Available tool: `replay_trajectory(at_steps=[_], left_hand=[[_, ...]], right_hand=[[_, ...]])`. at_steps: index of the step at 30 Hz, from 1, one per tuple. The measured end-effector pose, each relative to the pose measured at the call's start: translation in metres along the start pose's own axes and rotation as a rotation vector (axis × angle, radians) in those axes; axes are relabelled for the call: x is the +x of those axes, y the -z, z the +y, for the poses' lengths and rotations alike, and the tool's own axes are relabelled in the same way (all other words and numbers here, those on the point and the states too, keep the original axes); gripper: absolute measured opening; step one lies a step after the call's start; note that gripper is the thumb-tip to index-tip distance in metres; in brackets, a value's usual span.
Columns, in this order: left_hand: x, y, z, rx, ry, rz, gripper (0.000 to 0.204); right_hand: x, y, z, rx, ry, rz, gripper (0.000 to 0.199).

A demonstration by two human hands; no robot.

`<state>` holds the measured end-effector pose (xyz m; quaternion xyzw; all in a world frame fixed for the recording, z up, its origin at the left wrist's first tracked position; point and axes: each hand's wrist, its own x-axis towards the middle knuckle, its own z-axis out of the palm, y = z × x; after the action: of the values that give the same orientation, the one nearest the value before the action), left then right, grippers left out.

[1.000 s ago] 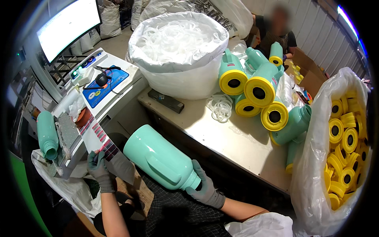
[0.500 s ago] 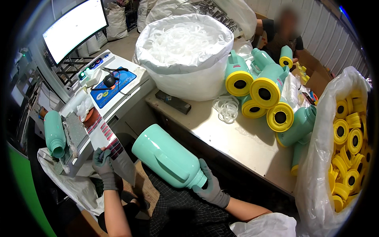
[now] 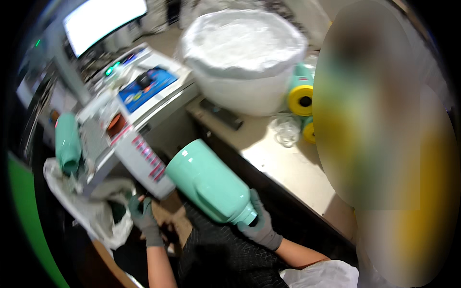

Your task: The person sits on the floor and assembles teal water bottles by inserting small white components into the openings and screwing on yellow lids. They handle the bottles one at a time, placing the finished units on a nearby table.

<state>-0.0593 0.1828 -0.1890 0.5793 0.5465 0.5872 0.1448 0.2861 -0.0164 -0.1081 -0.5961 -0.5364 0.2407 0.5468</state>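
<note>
A teal thermos jug body (image 3: 211, 182) with a moulded handle lies tilted across my lap, its narrow open neck toward me. My right hand (image 3: 261, 229), in a grey glove, is wrapped round that neck. Lower left, my gloved left hand (image 3: 144, 218) is closed, thumb and fingers drawn together at the tips; blur hides whatever may be between them. Just above it hangs a pale strip of sheet with a row of pink and red labels (image 3: 149, 158), its upper end by the white desk. The left fingers look apart from the strip.
Another teal jug body (image 3: 68, 144) stands at far left above a white bag (image 3: 86, 211). A large white sack (image 3: 240, 81) of white rings stands behind. Jugs with yellow bases (image 3: 301, 100) lie on the bench (image 3: 283, 170) beside loose rings (image 3: 286, 132). Blur covers the right side.
My left hand has moved down and slightly right, off the label strip's edge. The strip hangs straighter. My right hand keeps hold of the jug body, and the view has shifted.
</note>
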Motion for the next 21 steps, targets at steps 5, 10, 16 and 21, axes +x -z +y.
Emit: replay_trajectory(at_steps=[5, 10, 16, 21], left_hand=[[-0.006, -0.019, 0.142, -0.644, 0.634, -0.173, 0.015], [-0.006, -0.034, 0.200, -0.890, 0.794, -0.304, 0.010], [-0.007, -0.040, 0.201, -1.008, 0.806, -0.423, 0.009], [-0.010, -0.039, 0.195, -1.061, 0.792, -0.425, 0.012]], right_hand=[[-0.020, 0.014, 0.010, 0.184, -0.137, -0.023, 0.113], [-0.027, 0.003, 0.009, -0.062, 0.035, -0.074, 0.108], [-0.029, 0.005, 0.010, -0.155, 0.088, -0.056, 0.104], [-0.030, 0.001, 0.010, -0.164, 0.145, -0.032, 0.103]])
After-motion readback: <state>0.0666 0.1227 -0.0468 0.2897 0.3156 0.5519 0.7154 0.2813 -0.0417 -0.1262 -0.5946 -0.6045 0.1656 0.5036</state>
